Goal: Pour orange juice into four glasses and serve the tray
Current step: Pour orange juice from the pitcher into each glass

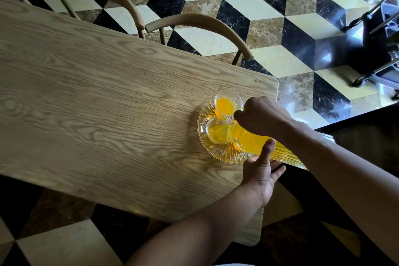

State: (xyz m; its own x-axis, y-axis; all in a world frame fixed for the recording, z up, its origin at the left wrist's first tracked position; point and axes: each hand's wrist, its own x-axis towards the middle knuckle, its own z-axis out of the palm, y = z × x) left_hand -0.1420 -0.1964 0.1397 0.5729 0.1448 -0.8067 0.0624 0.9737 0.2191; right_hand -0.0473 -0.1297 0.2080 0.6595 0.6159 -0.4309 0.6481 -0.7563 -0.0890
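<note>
Only 2 glasses plainly seen on the glass tray point(218, 153): far glass point(228, 102) and near glass point(218, 129). Others, if any, hidden behind the right hand point(262, 115) and the jug point(259, 142). Jug's base covered by the right forearm. Left hand point(260, 171) fingers tucked under the jug. Chairs point(194, 21) partly concealed by the table point(97, 103).

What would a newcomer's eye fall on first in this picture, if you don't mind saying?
Bright orange juice: a tilted ribbed pitcher, held by the right hand and steadied by the left hand, pours into a glass on a clear tray near the table's corner. Behind lies a bold cube-patterned floor.
</note>
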